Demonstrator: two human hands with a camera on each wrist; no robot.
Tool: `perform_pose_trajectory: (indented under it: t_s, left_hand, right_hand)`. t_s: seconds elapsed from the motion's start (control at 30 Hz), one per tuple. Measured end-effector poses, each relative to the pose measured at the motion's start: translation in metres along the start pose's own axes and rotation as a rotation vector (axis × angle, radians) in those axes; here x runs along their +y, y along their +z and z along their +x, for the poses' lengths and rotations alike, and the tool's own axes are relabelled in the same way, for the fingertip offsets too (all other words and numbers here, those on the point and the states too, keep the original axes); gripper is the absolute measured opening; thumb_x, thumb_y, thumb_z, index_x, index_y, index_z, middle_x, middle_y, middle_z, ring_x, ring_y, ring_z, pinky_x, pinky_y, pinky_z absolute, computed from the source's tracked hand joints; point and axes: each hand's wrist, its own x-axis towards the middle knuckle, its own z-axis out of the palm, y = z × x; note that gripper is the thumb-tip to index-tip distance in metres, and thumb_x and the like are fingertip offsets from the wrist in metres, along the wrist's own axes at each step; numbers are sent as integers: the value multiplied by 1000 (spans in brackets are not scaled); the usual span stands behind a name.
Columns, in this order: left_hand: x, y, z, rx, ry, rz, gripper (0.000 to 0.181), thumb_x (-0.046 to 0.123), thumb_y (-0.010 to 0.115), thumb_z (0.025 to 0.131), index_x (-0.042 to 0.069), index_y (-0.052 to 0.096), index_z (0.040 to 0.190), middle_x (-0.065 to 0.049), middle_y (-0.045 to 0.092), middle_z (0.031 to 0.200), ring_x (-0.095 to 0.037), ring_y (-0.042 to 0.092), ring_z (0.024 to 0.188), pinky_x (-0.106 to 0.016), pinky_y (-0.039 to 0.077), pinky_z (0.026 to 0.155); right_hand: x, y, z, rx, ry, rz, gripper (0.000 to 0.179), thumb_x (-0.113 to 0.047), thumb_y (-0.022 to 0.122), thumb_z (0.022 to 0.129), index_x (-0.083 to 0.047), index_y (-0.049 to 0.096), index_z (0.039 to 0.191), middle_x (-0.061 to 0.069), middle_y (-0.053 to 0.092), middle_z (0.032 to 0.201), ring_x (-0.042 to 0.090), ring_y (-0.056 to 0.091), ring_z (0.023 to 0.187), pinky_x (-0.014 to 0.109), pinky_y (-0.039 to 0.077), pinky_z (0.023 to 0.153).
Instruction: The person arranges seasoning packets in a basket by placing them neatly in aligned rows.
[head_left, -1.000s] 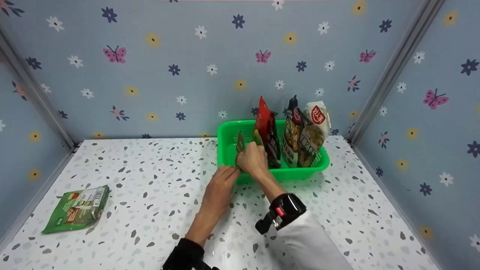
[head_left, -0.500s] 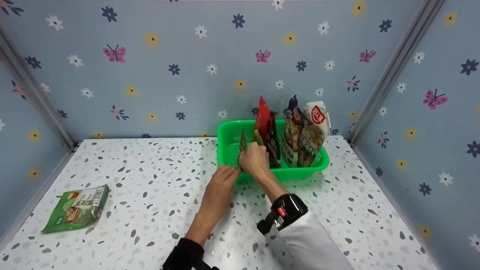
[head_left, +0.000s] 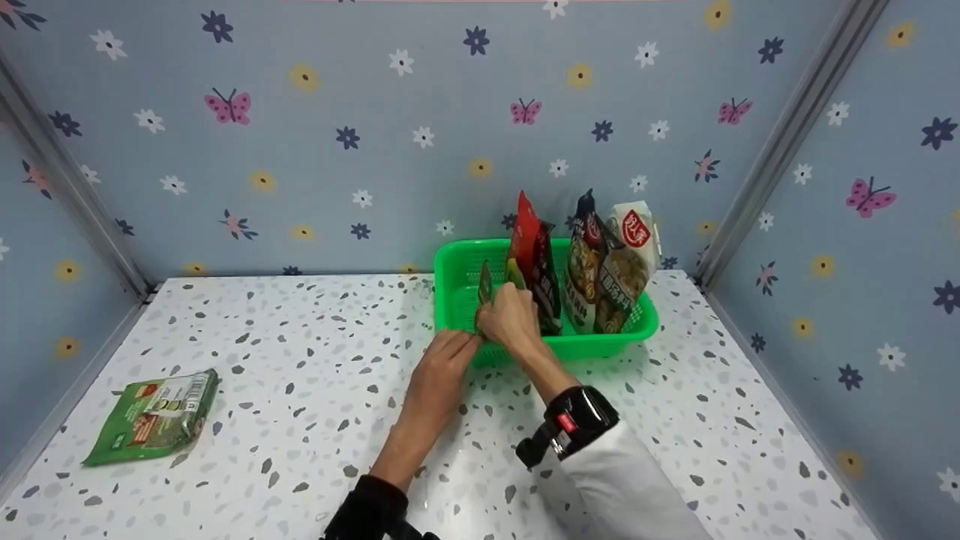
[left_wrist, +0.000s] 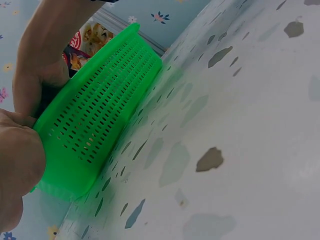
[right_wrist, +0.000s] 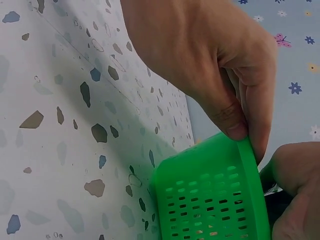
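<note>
In the head view, my left hand point(head_left: 439, 371) pinches the near-left rim of a green plastic basket point(head_left: 600, 343); the right wrist view shows its thumb outside the wall and fingers over the rim. My right hand point(head_left: 510, 319) reaches down inside the basket, its fingers curled at a thin green-brown food packet point(head_left: 485, 282) that stands on edge. Most of that packet and the fingertips are hidden. Right of this hand stand a red-topped pouch point(head_left: 527, 236), a dark food pouch point(head_left: 583, 277) and a white-topped pouch point(head_left: 634, 232), all upright in the basket.
A green food packet point(head_left: 154, 420) lies flat at the left of the speckled white tabletop point(head_left: 300, 352). Flower-patterned panels point(head_left: 420, 97) enclose the back and sides, and the basket stands close to the back panel.
Over the last second my right hand and the thin packet have shifted slightly right inside the basket. My left hand keeps its place on the rim.
</note>
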Motion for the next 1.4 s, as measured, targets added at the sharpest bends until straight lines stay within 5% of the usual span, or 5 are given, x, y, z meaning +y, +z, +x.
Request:
perform_pose_trajectory:
  t_s: [0.4, 0.8, 1.1, 1.4]
  left_hand:
    - [0, 0, 0, 21, 21, -9, 37, -18, 73, 94, 4, 83, 122, -8, 83, 122, -25, 75, 120, -39, 61, 117]
    - [-1, 2, 0, 18, 9, -15, 34, -17, 72, 96, 3, 83, 121, -7, 82, 120, -24, 74, 115, -36, 64, 107]
    - [0, 1, 0, 24, 7, -4, 38, -16, 74, 94, 4, 83, 125, -8, 83, 123, -26, 75, 121, -44, 59, 121]
    - [2, -3, 1, -12, -4, 0, 39, -16, 73, 95, 4, 82, 128, -9, 83, 125, -26, 75, 123, -41, 58, 123]
  right_hand:
    - [1, 0, 1, -7, 27, -18, 55, -6, 61, 108, -20, 37, 61, -6, 29, 54, 13, 33, 49, 29, 31, 49]
    - [4, -3, -2, -4, 5, -5, 50, -23, 68, 111, -18, 47, 66, -5, 37, 54, 14, 44, 48, 28, 36, 48]
    - [4, -6, -2, 16, 9, -7, 52, -4, 59, 108, -20, 36, 64, -5, 31, 55, 15, 37, 47, 30, 31, 48]
    - [5, -7, -1, 37, -5, -88, 53, -4, 58, 109, -20, 36, 63, -5, 31, 53, 14, 40, 45, 30, 32, 48]
